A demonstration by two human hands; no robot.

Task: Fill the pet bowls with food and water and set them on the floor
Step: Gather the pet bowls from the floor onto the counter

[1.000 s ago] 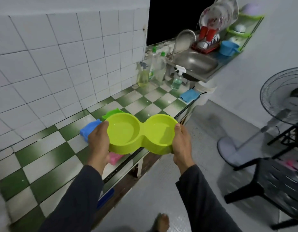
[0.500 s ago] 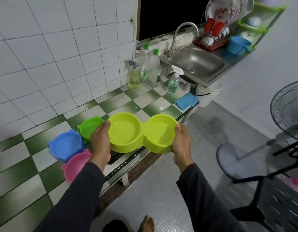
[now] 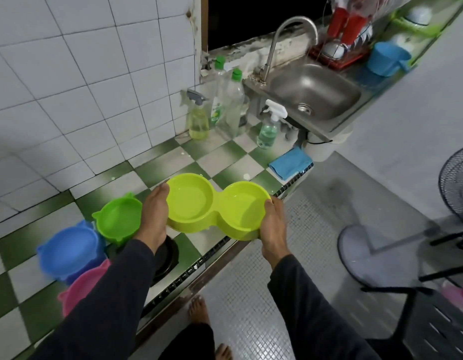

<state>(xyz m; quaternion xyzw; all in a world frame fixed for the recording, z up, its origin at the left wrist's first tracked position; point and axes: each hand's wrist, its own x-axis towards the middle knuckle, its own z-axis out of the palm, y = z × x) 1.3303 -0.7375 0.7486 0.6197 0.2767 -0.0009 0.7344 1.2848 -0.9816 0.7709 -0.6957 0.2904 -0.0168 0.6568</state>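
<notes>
View: a head-worn camera looked down at two hands over the edge of a green-and-white checked counter (image 3: 173, 162), with a grey floor (image 3: 251, 320) below.
Double bowl: a lime-green double bowl (image 3: 217, 206) with two round wells was held in the air, roughly level, above the counter's front edge. Both wells looked pale and glossy; whether they held water could not be told.
Left hand: the left hand (image 3: 153, 216) gripped the left end of the double bowl, thumb on the rim and fingers curled beneath it.
Right hand: the right hand (image 3: 273, 224) gripped the right end, thumb on the rim and fingers wrapped under the side.
Other bowls: a green bowl (image 3: 118, 220) with small ears sat on the counter just left of the left hand; a blue bowl (image 3: 69, 252) sat nearer the camera beside it, and a pink bowl (image 3: 82, 287) sat nearer still, partly hidden by the dark sleeve.
Sink: a steel sink (image 3: 313, 97) with a curved tap (image 3: 285, 37) stood at the far end of the counter.
Bottles: two spray bottles and two green-capped clear bottles stood between the wall and the sink.
Cloth: a folded blue cloth (image 3: 290, 162) lay at the counter's edge near the sink.
Right side: a floor fan (image 3: 456, 185) stood on the floor.
</notes>
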